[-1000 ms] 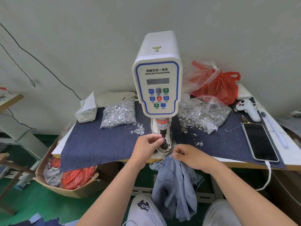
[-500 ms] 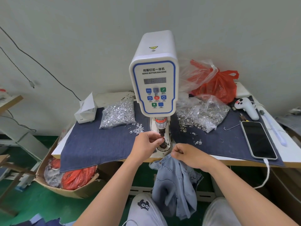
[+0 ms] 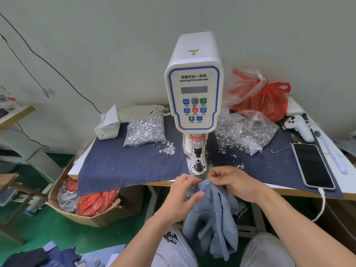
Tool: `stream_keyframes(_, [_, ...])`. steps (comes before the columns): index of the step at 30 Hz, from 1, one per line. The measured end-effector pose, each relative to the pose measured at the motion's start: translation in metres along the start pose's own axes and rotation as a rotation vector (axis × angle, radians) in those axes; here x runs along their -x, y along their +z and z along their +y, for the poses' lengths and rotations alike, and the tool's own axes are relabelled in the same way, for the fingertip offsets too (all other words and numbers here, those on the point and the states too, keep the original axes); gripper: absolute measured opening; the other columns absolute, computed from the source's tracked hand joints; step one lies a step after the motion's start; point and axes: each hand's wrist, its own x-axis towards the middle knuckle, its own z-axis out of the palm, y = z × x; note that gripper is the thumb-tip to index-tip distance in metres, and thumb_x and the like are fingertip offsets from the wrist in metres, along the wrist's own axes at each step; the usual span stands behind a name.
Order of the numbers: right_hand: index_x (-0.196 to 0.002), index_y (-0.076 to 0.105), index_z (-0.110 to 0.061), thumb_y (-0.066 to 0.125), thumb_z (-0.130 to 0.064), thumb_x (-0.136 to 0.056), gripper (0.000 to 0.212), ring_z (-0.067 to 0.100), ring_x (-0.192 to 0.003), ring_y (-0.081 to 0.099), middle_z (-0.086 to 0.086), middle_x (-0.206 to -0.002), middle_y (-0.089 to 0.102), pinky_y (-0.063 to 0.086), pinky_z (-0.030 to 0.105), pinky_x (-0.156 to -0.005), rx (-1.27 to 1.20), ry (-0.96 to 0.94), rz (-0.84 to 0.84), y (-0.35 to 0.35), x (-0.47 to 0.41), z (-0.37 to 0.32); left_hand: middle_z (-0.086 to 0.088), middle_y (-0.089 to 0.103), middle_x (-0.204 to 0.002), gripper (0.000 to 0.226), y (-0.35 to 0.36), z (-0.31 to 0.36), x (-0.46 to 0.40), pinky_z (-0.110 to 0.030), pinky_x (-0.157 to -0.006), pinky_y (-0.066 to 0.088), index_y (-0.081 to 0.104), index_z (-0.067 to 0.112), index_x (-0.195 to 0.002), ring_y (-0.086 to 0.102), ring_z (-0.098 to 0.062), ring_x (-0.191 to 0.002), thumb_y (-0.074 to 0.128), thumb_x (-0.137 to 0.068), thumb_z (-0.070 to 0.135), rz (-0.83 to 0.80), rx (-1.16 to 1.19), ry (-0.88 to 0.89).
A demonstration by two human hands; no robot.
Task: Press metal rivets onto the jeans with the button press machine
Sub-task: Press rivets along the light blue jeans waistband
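The white servo button press machine (image 3: 193, 97) stands at the middle of your bench (image 3: 312, 189), its bare lower die (image 3: 198, 163) near the front edge. The pale blue denim jeans (image 3: 213, 214) hang lengthwise down from that edge. Your right hand (image 3: 234, 182) pinches their top with curled fingers; your left hand (image 3: 185, 195) grips the fabric beside it, thumb pressed on.

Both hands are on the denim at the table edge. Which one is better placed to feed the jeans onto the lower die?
Probably the right hand. It pinches the jeans at their top edge, just in front of the lower die. The left hand grips the fabric lower and further from the die, so it suits steadying.
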Motion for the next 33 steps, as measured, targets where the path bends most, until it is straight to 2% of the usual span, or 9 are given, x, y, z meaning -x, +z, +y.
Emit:
stream_keyframes(3, [-0.079, 0.063, -0.015, 0.069, -0.019, -0.087, 0.010, 0.010, -0.066, 0.048, 0.000, -0.074, 0.053, 0.040, 0.021, -0.060, -0.126, -0.050, -0.019, 0.002, 0.001, -0.014, 0.004, 0.059, -0.116, 0.037, -0.012, 0.000, -0.004, -0.027, -0.102, 0.041, 0.066, 0.021, -0.110, 0.049, -0.015, -0.118, 0.062, -0.099, 0.056, -0.021, 0.041, -0.017])
stream_keyframes(5, [-0.084, 0.065, -0.012, 0.070, -0.020, -0.093, 0.013, 0.012, -0.072, 0.049, 0.003, -0.079, 0.055, 0.040, 0.023, -0.064, -0.016, -0.055, 0.024, -0.005, 0.004, -0.024, 0.011, 0.063, -0.124, 0.038, -0.023, 0.000, -0.004, -0.014, -0.096, 0.045, 0.069, 0.028, -0.105, 0.053, -0.008, -0.125, 0.058, -0.095, 0.063, 0.023, 0.191, -0.052])
stream_keyframes(7, [-0.091, 0.069, -0.009, 0.067, -0.025, -0.099, 0.017, 0.011, -0.079, 0.053, 0.001, -0.084, 0.062, 0.042, 0.023, -0.070, 0.170, -0.036, 0.063, -0.013, 0.007, -0.029, 0.012, 0.067, -0.129, 0.035, -0.035, 0.006, -0.006, -0.015, -0.091, 0.052, 0.071, 0.030, -0.100, 0.061, -0.005, -0.122, 0.058, -0.097, 0.062, 0.054, 0.416, -0.119])
stream_keyframes(10, [-0.090, 0.070, -0.011, 0.063, -0.033, -0.102, 0.026, 0.011, -0.083, 0.057, 0.003, -0.088, 0.066, 0.044, 0.026, -0.074, 0.259, 0.017, 0.032, -0.019, 0.008, -0.027, 0.000, 0.065, -0.095, 0.027, -0.032, 0.013, -0.016, -0.029, -0.083, 0.047, 0.065, 0.024, -0.087, 0.059, -0.014, -0.089, 0.059, -0.104, 0.043, 0.101, 0.663, -0.155])
stream_keyframes(12, [-0.087, 0.066, -0.010, 0.062, -0.029, -0.102, 0.025, 0.015, -0.080, 0.057, 0.008, -0.087, 0.062, 0.043, 0.030, -0.072, 0.117, 0.042, 0.075, -0.018, 0.006, -0.023, -0.003, 0.057, -0.086, 0.024, -0.022, 0.019, -0.023, -0.030, -0.078, 0.043, 0.062, 0.023, -0.083, 0.052, -0.016, -0.081, 0.061, -0.104, 0.035, 0.136, 0.833, -0.200])
stream_keyframes(15, [-0.085, 0.064, -0.009, 0.063, -0.017, -0.100, 0.017, 0.017, -0.071, 0.061, 0.010, -0.081, 0.064, 0.048, 0.029, -0.064, -0.167, 0.072, 0.202, -0.015, -0.003, -0.013, -0.008, 0.049, -0.090, 0.026, -0.013, 0.014, -0.030, -0.039, -0.084, 0.036, 0.057, 0.018, -0.087, 0.042, -0.022, -0.087, 0.058, -0.104, 0.038, 0.212, 0.724, -0.266])
stream_keyframes(19, [-0.087, 0.066, -0.010, 0.063, -0.016, -0.101, 0.016, 0.021, -0.075, 0.062, 0.012, -0.083, 0.067, 0.047, 0.035, -0.070, -0.177, 0.093, 0.313, -0.010, -0.010, 0.000, 0.002, 0.055, -0.085, 0.031, -0.005, 0.006, -0.039, -0.038, -0.082, 0.039, 0.060, 0.019, -0.088, 0.047, -0.016, -0.084, 0.050, -0.110, 0.039, 0.193, 0.522, -0.371])
stream_keyframes(27, [-0.073, 0.066, -0.014, 0.065, -0.021, -0.100, 0.028, 0.020, -0.067, 0.062, 0.010, -0.074, 0.067, 0.046, 0.033, -0.068, -0.274, 0.084, 0.373, -0.007, -0.022, 0.000, -0.003, 0.053, -0.082, 0.030, -0.009, -0.005, -0.055, -0.037, -0.079, 0.037, 0.056, 0.025, -0.078, 0.046, -0.019, -0.081, 0.051, -0.098, 0.047, 0.250, 0.626, -0.419])
stream_keyframes(33, [-0.065, 0.061, -0.017, 0.058, -0.018, -0.103, 0.038, 0.019, -0.064, 0.057, 0.010, -0.071, 0.060, 0.041, 0.032, -0.065, -0.335, 0.100, 0.374, -0.007, -0.027, 0.004, -0.001, 0.071, -0.082, 0.038, -0.009, -0.017, -0.061, -0.033, -0.078, 0.049, 0.069, 0.029, -0.071, 0.064, -0.014, -0.080, 0.051, -0.103, 0.033, 0.232, 0.717, -0.497])
